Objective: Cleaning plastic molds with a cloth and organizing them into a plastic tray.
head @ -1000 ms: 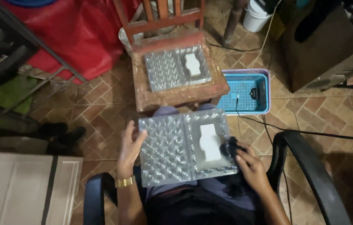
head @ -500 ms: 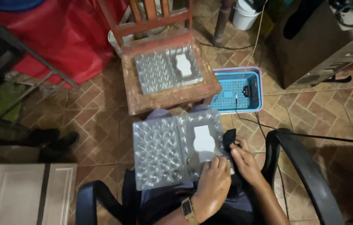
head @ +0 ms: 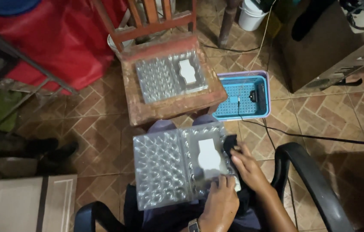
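Brick-patterned floor tiles lie under a seated person with a clear dimpled plastic tray (head: 177, 165) across the lap.
Beyond that tray, a worn wooden chair (head: 169, 103) carries a second clear tray (head: 169, 75); right of it sits a blue plastic basket (head: 244, 96). The left hand (head: 220, 204) has crossed from the lap tray's left edge to its near right corner, fingers flat, pinching nothing. The right hand (head: 248, 165) still rests at the right edge on a dark object (head: 230, 144); its grip cannot be made out.
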